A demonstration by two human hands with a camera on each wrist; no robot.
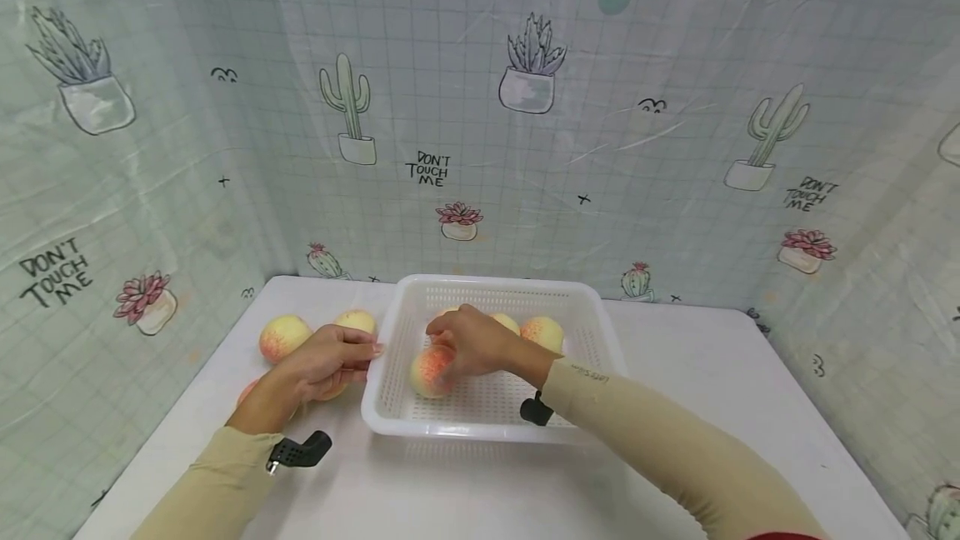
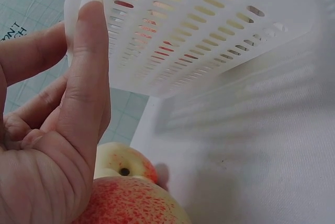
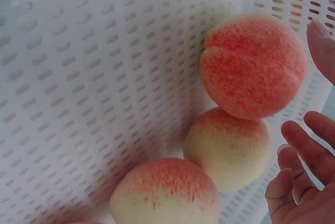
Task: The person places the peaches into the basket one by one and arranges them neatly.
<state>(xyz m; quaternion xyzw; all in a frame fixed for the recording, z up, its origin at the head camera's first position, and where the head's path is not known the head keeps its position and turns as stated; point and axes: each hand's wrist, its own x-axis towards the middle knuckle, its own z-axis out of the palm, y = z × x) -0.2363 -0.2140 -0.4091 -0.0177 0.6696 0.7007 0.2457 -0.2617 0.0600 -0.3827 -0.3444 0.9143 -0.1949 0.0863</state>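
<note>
My left hand pinches the left rim of a white perforated plastic basket. In the left wrist view, the thumb presses the basket's outer side, with a finger behind the rim. My right hand is inside the basket, above its left part. Just beside it lies a red-and-yellow peach. Seen from the right wrist, the fingers are spread and stand apart from that reddish peach. Further peaches lie in the basket, including a pale one towards the right.
Left of the basket, several more peaches rest on the white table, one of them a yellow-red peach near the edge. A patterned cloth hangs behind the table and at both sides.
</note>
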